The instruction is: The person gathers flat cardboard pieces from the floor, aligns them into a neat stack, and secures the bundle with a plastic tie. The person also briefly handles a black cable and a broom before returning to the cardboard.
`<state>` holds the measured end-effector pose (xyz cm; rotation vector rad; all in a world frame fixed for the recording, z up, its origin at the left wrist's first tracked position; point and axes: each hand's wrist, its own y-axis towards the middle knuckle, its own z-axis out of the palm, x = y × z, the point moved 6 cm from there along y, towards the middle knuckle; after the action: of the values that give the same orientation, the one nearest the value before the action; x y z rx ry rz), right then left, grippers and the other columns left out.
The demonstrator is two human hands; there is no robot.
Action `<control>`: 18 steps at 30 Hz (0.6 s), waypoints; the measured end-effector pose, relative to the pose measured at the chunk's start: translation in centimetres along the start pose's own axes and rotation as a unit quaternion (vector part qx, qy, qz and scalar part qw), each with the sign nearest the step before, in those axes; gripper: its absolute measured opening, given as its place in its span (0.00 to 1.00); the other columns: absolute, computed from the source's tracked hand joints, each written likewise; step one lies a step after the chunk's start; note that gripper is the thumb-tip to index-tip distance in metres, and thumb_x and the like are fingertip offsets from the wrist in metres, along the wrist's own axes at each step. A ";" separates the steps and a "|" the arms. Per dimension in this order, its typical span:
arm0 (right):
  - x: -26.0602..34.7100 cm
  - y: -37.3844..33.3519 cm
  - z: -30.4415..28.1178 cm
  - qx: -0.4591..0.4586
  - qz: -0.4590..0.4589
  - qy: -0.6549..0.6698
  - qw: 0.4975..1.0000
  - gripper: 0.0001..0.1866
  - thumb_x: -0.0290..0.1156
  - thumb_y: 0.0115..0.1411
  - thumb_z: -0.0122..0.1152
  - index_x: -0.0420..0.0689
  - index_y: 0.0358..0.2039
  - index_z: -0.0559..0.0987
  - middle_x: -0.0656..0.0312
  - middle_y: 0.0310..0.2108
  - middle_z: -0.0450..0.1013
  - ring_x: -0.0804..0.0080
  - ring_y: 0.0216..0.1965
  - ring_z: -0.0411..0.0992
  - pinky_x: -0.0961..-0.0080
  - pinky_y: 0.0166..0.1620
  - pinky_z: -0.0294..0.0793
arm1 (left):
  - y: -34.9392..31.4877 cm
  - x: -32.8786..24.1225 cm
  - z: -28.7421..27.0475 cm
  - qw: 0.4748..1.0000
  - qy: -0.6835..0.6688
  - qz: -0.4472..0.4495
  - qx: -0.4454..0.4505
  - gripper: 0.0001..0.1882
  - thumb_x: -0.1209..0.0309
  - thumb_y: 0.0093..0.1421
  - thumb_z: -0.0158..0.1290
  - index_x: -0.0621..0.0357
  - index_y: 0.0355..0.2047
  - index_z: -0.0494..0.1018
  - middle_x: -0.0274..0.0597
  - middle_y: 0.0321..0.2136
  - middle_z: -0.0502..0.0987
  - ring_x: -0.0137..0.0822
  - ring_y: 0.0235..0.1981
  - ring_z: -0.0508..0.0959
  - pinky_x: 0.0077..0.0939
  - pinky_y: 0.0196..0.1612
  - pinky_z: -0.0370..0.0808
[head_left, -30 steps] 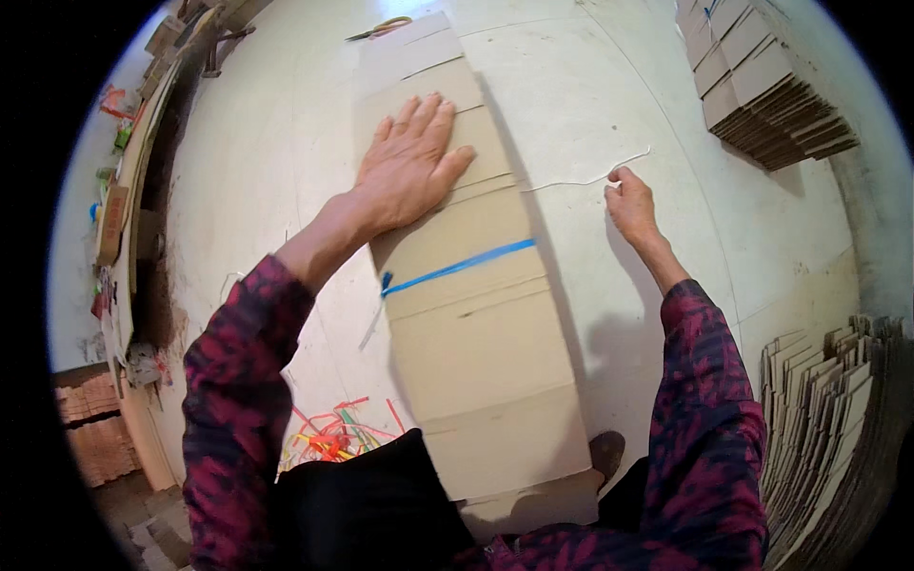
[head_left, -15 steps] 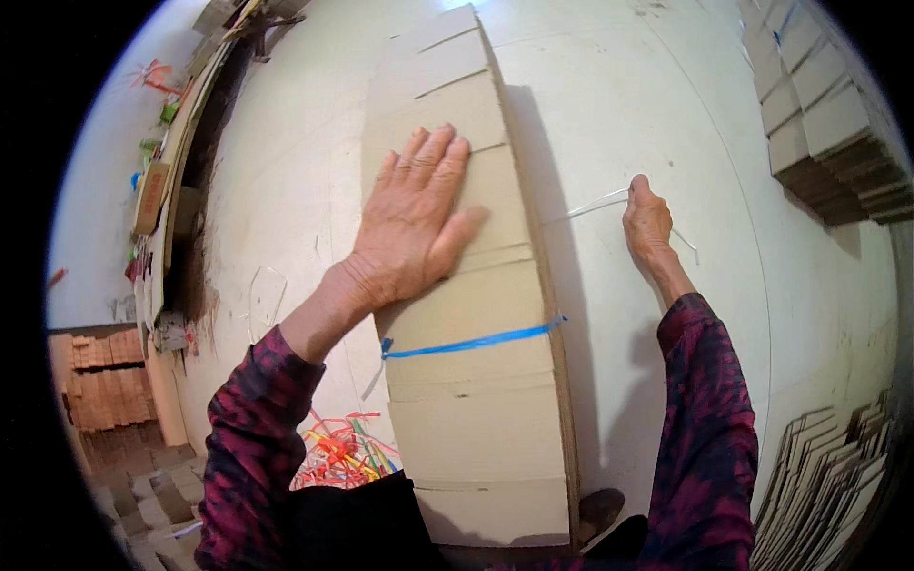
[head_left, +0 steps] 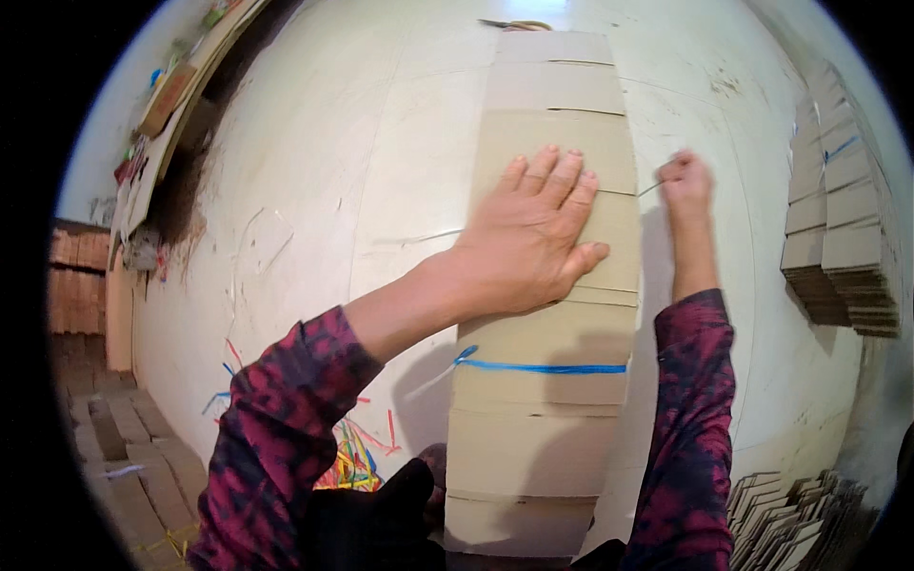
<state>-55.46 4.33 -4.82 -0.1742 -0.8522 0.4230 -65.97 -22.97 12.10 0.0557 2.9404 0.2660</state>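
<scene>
A long row of flat cardboard pieces (head_left: 533, 452) lies on the floor in front of me, with a blue strap (head_left: 547, 367) tied around its near half. My left hand (head_left: 533, 233) presses flat on top of the cardboard, fingers spread, holding nothing. Just off the right side, my right hand (head_left: 687, 181) is closed around a thin white strap, which runs from the fist to the cardboard's edge. A pale strap end (head_left: 419, 238) sticks out on the left side, beside my left forearm. The fingertips of the right hand are slightly blurred.
Scissors (head_left: 524, 25) lie beyond the far end. Coloured strap scraps (head_left: 352, 462) are heaped at near left. Cardboard stacks stand at right (head_left: 838, 219), near right (head_left: 776, 523) and near left (head_left: 119, 428). A long board (head_left: 181, 105) edges the far left.
The view has shifted, placing the cardboard further right. My right hand has come closer to its right side, with less white strap between. My left hand stays flat on top.
</scene>
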 end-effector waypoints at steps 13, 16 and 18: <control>-2.1 -17.7 18.6 0.288 -0.286 -0.571 0.713 0.05 0.28 0.59 0.53 0.43 0.35 0.73 0.61 0.19 0.70 0.74 0.23 0.67 0.75 0.29 0.68 | -3.0 8.2 -2.7 0.915 -0.174 -0.066 -0.358 0.04 0.74 0.55 0.48 0.62 0.30 0.70 0.46 0.27 0.72 0.47 0.30 0.72 0.38 0.34 0.70; -3.7 -19.3 19.3 0.324 -0.306 -0.644 0.622 0.02 0.28 0.59 0.52 0.46 0.33 0.71 0.58 0.19 0.69 0.65 0.22 0.68 0.70 0.30 0.68 | -5.7 15.9 0.7 0.916 -0.245 -0.233 -0.216 0.09 0.71 0.56 0.49 0.61 0.35 0.72 0.47 0.32 0.74 0.47 0.36 0.72 0.39 0.41 0.70; -4.7 -20.4 20.4 0.341 -0.321 -0.651 0.597 0.01 0.28 0.58 0.52 0.47 0.31 0.71 0.57 0.20 0.68 0.60 0.23 0.68 0.69 0.30 0.68 | -8.1 18.2 6.8 0.947 -0.171 -0.249 -0.112 0.12 0.69 0.57 0.50 0.61 0.39 0.72 0.48 0.37 0.74 0.48 0.42 0.72 0.40 0.46 0.69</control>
<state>-67.71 -16.52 11.59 1.3334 -2.0119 0.0820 -82.74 -28.73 0.68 -0.5991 2.4545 0.4521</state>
